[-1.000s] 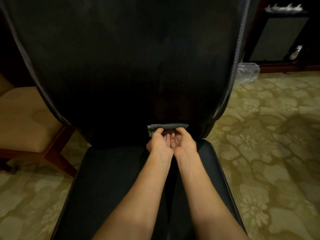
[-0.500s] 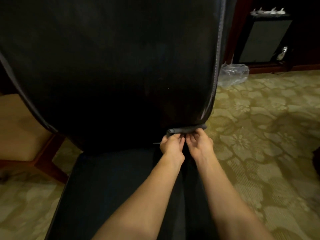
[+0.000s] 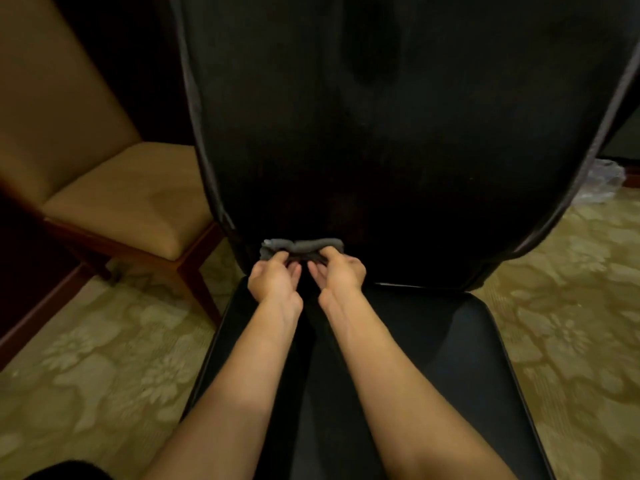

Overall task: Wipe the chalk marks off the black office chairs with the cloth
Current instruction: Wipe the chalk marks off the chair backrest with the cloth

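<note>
Two hands on one cloth at the chair's lower backrest

Two bare hands, side by side, hold a rolled grey cloth [image 3: 302, 246] against the bottom of the black office chair [image 3: 398, 140] backrest, just above the seat joint. Left hand [image 3: 274, 279]: fingers curled, pinching the cloth's left end. Right hand [image 3: 337, 273]: fingers curled, pinching the right end. Both forearms reach over the chair's black seat [image 3: 450, 341] and cover its middle. Chalk marks: none can be made out on the dark backrest.

Surroundings: one tan upholstered chair [image 3: 114, 199] with a red-brown wooden frame, just beside the office chair on the left, its front corner close to the seat. Olive floral carpet [image 3: 571, 306] on both sides. One crumpled clear plastic bag [image 3: 601, 185] on the floor at right, partly hidden behind the backrest edge.
</note>
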A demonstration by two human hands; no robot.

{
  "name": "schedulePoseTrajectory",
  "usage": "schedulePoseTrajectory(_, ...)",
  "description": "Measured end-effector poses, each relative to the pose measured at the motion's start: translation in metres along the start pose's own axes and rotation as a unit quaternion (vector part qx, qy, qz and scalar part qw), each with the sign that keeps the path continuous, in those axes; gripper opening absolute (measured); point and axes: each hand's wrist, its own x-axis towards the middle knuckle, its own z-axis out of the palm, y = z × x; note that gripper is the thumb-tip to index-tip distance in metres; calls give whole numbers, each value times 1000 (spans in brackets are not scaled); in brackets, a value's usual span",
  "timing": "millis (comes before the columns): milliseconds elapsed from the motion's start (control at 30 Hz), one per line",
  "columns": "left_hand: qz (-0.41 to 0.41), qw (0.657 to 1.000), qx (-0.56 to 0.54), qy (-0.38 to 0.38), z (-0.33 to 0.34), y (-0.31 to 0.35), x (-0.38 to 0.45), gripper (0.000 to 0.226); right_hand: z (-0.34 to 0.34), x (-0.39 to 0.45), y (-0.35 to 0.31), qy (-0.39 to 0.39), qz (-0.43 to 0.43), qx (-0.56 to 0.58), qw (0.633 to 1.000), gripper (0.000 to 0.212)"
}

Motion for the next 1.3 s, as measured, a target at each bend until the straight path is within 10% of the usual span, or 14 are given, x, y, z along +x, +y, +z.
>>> schedulePoseTrajectory(733, 119, 988, -95, 19, -101, 51, -14, 12, 32, -87, 64, -115, -65, -95, 987, 12)
schedulePoseTrajectory(1000, 31, 991, -72, 105, -90, 54, 0, 11, 30, -69, 63, -61, -22, -153, 986, 15)
schedulePoseTrajectory(1300, 185, 982, 33, 0, -35, 35, -43, 6, 14, -66, -5, -57, -205, -104, 971, 22)
